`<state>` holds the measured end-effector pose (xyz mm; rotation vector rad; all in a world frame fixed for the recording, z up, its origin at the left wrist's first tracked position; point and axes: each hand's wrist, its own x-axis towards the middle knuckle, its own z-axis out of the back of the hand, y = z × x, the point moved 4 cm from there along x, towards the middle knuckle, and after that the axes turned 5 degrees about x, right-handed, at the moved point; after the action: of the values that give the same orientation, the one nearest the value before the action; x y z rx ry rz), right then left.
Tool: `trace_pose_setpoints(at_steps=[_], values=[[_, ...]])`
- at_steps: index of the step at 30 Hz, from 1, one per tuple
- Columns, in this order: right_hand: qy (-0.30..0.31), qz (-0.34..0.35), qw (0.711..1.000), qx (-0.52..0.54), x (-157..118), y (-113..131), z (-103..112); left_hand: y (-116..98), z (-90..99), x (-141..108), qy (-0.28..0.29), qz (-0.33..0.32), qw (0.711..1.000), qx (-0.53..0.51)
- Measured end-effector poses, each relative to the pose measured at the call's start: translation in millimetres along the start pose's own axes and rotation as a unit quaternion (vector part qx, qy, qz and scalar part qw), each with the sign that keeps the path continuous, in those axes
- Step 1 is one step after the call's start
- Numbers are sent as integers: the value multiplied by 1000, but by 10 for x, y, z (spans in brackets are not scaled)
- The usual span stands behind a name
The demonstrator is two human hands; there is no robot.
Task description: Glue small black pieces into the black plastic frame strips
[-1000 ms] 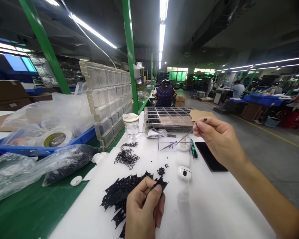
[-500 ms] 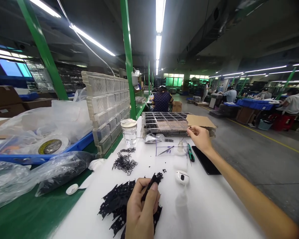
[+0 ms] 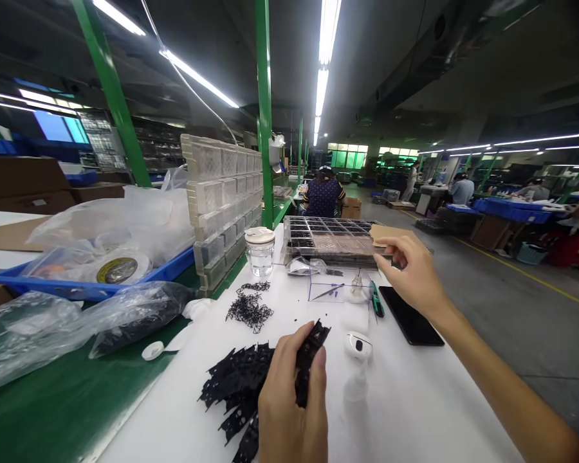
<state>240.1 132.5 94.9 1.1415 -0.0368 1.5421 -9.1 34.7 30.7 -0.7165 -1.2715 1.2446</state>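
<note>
My left hand (image 3: 292,392) grips a black plastic part (image 3: 313,337) between thumb and fingers, its notched end sticking up. Under and beside this hand spreads a pile of flat black parts (image 3: 238,379) on the white tabletop. My right hand (image 3: 408,270) is raised over the far right of the table, thumb and fingers apart, with nothing visible between them. Below it stand a small bottle with a thin tip (image 3: 357,286) in a shallow clear tray (image 3: 318,296), and a green-handled cutter (image 3: 377,301). A heap of thin black pieces (image 3: 249,312) lies further left.
A lidded jar of clear liquid (image 3: 260,254) stands beside a stack of clear compartment bins (image 3: 222,206). A divided tray (image 3: 328,238) lies at the back, with cardboard (image 3: 383,233). A white case (image 3: 358,345) and a black phone-like slab (image 3: 410,315) lie right. A person (image 3: 324,193) sits beyond.
My right hand has opened from a pinch. My left hand has turned the black part, so its notched end now shows. The whole view has shifted slightly, moving the scene rightward.
</note>
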Motion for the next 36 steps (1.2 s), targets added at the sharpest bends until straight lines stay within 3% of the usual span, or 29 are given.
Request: trace_pose_setpoints(at_steps=[2, 4, 7, 14, 17, 19, 22, 25, 27, 31, 36], values=[[78, 16, 996, 44, -180, 395, 22, 25, -24, -14, -37, -14, 999, -5], [217, -2, 971, 100, -405, 737, -69, 49, -49, -47, -72, -21, 997, -11], [310, 13, 942, 126, -646, 1058, -202, 68, -77, -99, -93, -22, 995, -9], [344, 1, 926, 158, -718, 1050, -368, 63, -188, -181, -124, -40, 991, -13], [341, 22, 931, 125, -706, 1071, -306, 38, -204, -233, -148, -84, 984, 50], [317, 29, 942, 104, -675, 1069, -206, 24, -113, -243, -148, -115, 977, 105], [241, 6, 966, 92, -601, 950, 9, 80, 253, -180, -168, -119, 965, 161], [181, -30, 979, 85, -586, 685, 181, 219, 713, -57, -239, -86, 927, 277], [165, -53, 981, 82, -630, 464, 215, 351, 864, 49, -216, -71, 929, 292], [152, -95, 980, 81, -788, 50, 139, 540, 803, 188, -134, -79, 939, 306], [104, -102, 987, 74, -990, -270, 59, 554, 644, 228, -51, -107, 930, 347]])
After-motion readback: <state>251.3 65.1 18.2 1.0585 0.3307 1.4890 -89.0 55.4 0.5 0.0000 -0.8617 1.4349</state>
